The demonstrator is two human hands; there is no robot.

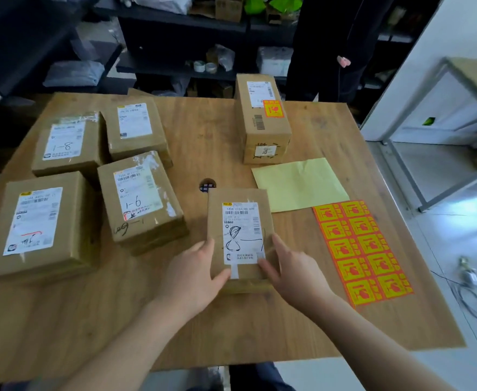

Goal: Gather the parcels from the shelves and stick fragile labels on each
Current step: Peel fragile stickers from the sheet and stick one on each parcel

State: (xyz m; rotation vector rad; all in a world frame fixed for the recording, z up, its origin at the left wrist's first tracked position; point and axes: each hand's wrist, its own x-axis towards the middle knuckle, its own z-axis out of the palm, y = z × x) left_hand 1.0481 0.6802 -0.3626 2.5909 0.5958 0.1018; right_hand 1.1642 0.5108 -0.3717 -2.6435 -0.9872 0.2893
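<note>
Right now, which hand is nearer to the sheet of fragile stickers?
Right. The right hand touches the right edge of the small parcel, just left of the sticker sheet. The left hand touches its left edge, with the parcel between it and the sheet.

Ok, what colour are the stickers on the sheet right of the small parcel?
The stickers are orange with yellow squares; head view.
</note>
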